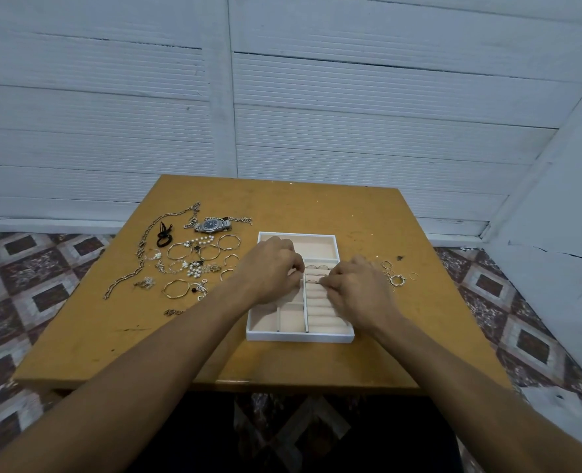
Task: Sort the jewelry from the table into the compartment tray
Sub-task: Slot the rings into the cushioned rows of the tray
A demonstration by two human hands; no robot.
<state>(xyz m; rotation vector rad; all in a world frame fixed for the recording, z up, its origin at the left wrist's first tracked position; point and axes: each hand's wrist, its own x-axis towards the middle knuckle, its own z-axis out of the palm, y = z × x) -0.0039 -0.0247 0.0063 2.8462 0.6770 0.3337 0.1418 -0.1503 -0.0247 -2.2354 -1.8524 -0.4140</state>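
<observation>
Filling the middle of the view, an ochre worktop carries a white compartment tray. Over its ring rolls the left hand and right hand meet with curled fingers; whether they pinch anything cannot be told. Jewelry lies spread left of the tray, a watch at its far edge. Loose rings sit just right of the tray; slotted rings stand in the rolls.

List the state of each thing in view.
compartment tray: lidless, mostly unfilled
slotted rings: seated in the ring rolls
left hand: fingers curled over tray, grip unclear
right hand: fingers curled at ring rolls, grip unclear
watch: on table, unsorted
loose rings: on table, right of tray
</observation>
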